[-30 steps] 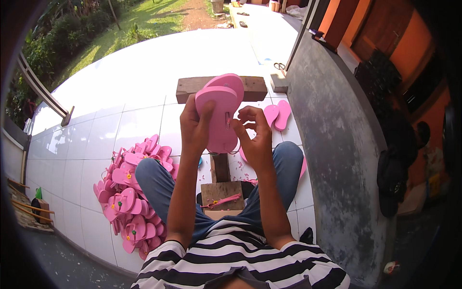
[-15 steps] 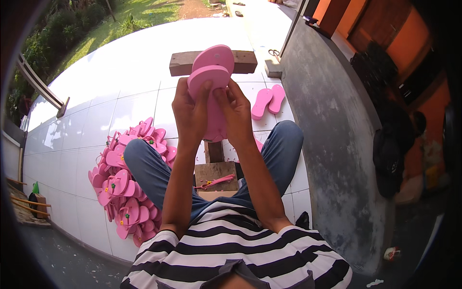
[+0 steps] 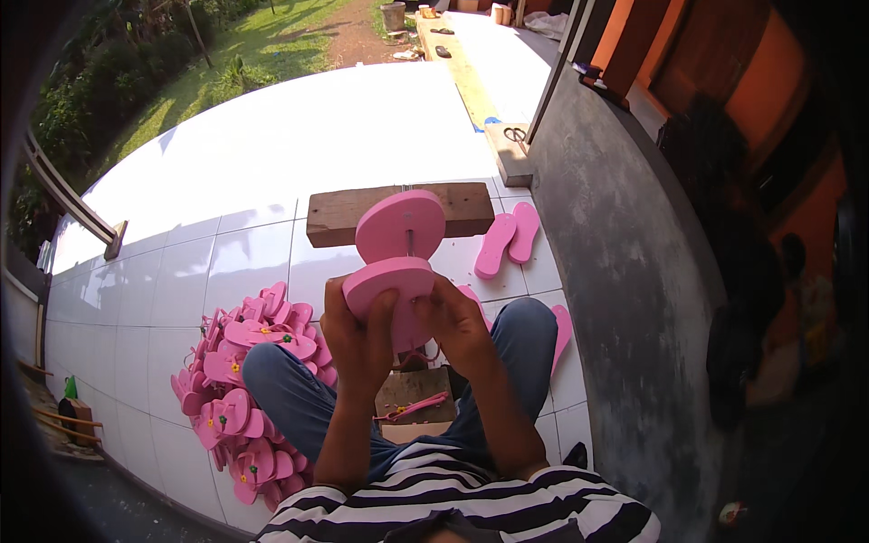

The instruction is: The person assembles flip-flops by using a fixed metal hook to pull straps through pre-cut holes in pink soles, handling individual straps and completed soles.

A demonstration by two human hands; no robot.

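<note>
In front of me, my left hand (image 3: 360, 337) grips a pink flip-flop sole (image 3: 391, 279), its thumb pressed on the face. The right side of that sole is pinched by my right hand (image 3: 458, 324); some of its fingers are hidden. Just beyond is another pink sole (image 3: 398, 226), with a thin metal rod (image 3: 410, 242) showing between the two. A wooden beam (image 3: 339, 217) lies crosswise behind them. Under my hands, pink straps (image 3: 415, 407) rest on a wooden block (image 3: 398, 387).
A heap of pink flip-flops (image 3: 235, 412) with small flower ornaments lies left of my knee. Loose pink soles (image 3: 495, 246) are on the white tiles to the right, beside a grey wall (image 3: 625, 299). Scissors (image 3: 515, 136) sit on a ledge by that wall.
My hands have come back toward me with the near sole. A gap has opened between the two soles, exposing the rod. The whole view has tilted upward.
</note>
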